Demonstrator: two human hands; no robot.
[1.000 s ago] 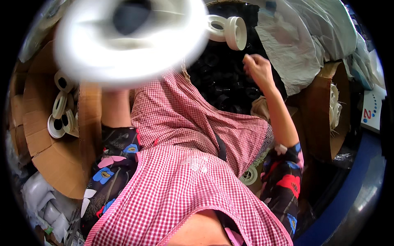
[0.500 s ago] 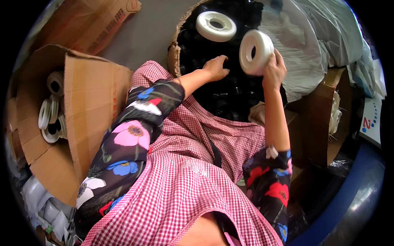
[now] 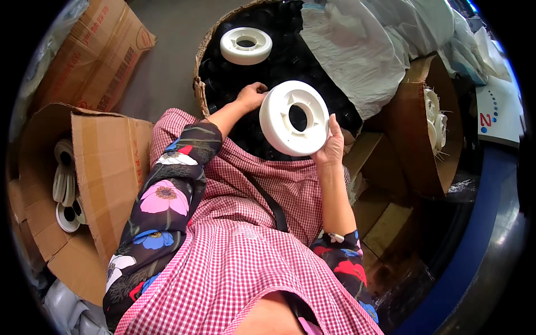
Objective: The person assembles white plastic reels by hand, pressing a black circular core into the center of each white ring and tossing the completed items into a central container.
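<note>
A white plastic wheel [image 3: 279,131] with a round centre hole is tilted up in front of me. My right hand [image 3: 329,146] grips its lower right rim, the thumb on the facing side and the other fingers mostly hidden behind. Just past the wheel's upper left edge is my left hand [image 3: 251,96], its fingers loosely bent and apart, some of them out of sight. I cannot tell whether they touch the wheel. A second white wheel [image 3: 245,54] lies farther off on the black parts [image 3: 293,53] that fill a large carton [image 3: 202,56].
An open cardboard box [image 3: 106,167] at left holds several white rings [image 3: 64,184]. Another carton [image 3: 92,53] stands behind it. White plastic sheeting [image 3: 357,53] drapes the black parts' right side. At right, a box [image 3: 446,151] contains white pieces [image 3: 438,123], beside a blue curved surface [image 3: 474,240].
My right hand has brought the wheel nearer and leftward, turning its face toward me. My left hand is now beside the wheel's edge. The whole view has shifted.
</note>
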